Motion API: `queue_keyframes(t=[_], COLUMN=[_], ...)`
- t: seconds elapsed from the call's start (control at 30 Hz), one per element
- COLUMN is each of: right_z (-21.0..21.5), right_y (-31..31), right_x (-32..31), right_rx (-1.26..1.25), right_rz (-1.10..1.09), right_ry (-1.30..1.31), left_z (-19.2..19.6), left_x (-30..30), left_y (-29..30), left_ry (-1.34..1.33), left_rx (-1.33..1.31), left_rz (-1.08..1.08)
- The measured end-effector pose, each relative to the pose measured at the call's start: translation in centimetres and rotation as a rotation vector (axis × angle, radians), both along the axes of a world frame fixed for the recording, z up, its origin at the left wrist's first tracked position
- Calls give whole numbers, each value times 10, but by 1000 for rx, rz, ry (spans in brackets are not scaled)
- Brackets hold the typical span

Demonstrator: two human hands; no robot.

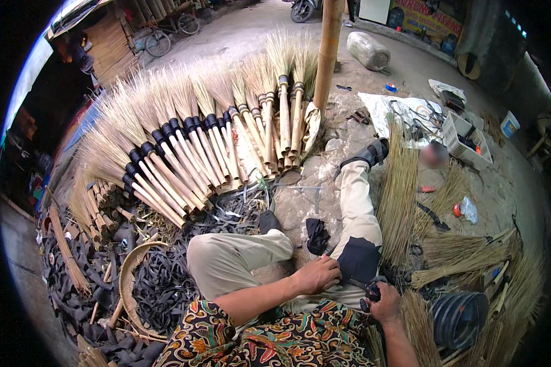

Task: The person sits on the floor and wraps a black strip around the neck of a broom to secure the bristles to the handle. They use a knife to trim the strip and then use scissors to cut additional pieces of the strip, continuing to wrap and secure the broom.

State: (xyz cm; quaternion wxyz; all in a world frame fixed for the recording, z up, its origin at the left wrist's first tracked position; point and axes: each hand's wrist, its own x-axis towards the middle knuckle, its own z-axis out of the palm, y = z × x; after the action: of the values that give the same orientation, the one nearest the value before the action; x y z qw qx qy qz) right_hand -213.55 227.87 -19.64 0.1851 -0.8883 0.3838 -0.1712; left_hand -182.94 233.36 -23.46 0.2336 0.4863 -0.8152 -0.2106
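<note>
Black rubber piece (358,260) lies on the person's right thigh over a stony outdoor floor (324,159), long axis toward the foot, left hand (315,274) gripping its edge, right hand (382,303) closed around a dark tool (372,292), beside fanned brooms (214,134).

An open-air broom-making workshop: fanned rows of finished pale-bristled, wooden-handled brooms (208,134), loose straw bundles (398,189), black rubber strips (165,281) on stony ground

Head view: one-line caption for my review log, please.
Seated person's left hand and right hand work a dark strip at the knee, beside fanned finished brooms.
</note>
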Motion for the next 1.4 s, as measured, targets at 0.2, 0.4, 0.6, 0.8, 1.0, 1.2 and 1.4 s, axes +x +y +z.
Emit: queue_keyframes(t=[0.2,0.4,0.6,0.8,1.0,1.2,1.4], right_z=[6,15,10,5,23,52,66], right_y=[-11,-54,-102,-112,-67,8,50], right_x=[9,17,36,43,25,22,18], right_rx=[279,307,394,406,506,1162,1479], right_rz=[-176,-298,-390,-492,-554,-520,-490], right_ry=[-170,-217,-235,-317,-290,-662,-739], left_z=[12,36,29,-3,-3,-3,14], left_x=[12,8,12,5,3,-15,-25], left_y=[-14,-54,-104,-109,-69,-75,-80], left_ry=[242,435,393,523,715,1070,1196], left_rx=[34,260,497,427,1119,1264,1174], left_rz=[67,306,397,657,556,659,741])
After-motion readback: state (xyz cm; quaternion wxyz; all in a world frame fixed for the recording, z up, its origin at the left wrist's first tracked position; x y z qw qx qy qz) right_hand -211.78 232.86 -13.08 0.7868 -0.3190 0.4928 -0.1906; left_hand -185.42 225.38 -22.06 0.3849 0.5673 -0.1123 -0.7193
